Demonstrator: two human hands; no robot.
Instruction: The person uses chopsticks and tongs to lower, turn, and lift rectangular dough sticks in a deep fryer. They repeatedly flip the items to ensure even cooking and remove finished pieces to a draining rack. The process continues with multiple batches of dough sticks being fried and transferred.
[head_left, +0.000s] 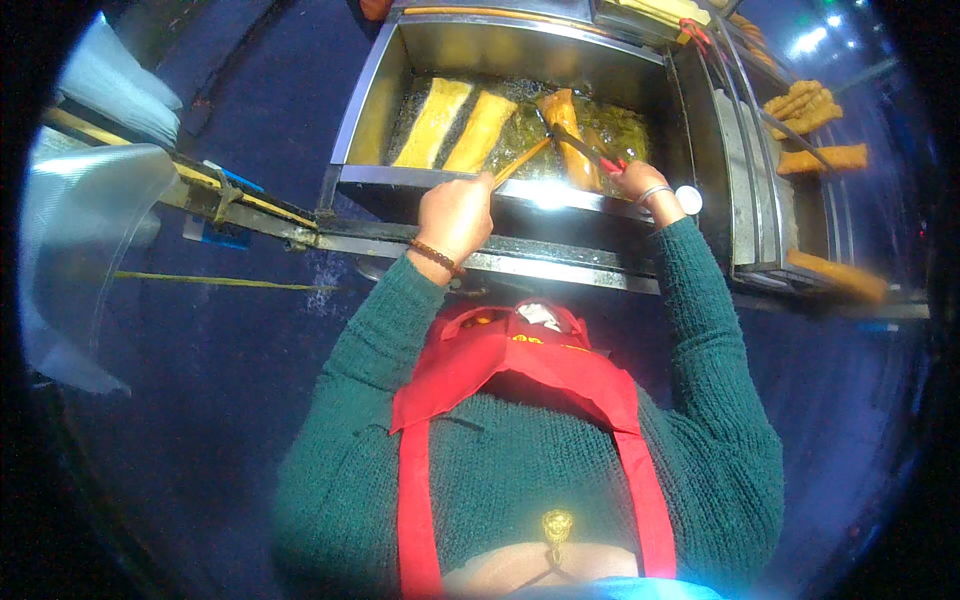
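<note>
My left hand (456, 214) grips a thin wooden stick (523, 160) like a chopstick, above the front rim of a steel frying vat (390, 174). In my right hand (641, 180) is a dark metal tool (579, 145) with red handles, seemingly tongs or scissors. Both tips meet over a browned length of fried dough (579, 171) lying in bubbling oil (525, 127). Whether they pinch it is unclear. Two paler yellow dough pieces, one at the far left (435, 124) and another beside it (481, 133), float in the left half.
A wire rack (776, 202) at the right holds several golden fried dough pieces (823, 159). Pale strips (664, 9) lie behind the vat. Clear plastic sheeting (97, 225) hangs at the left near a metal rail (247, 206). A white round object (688, 199) is beside my right wrist.
</note>
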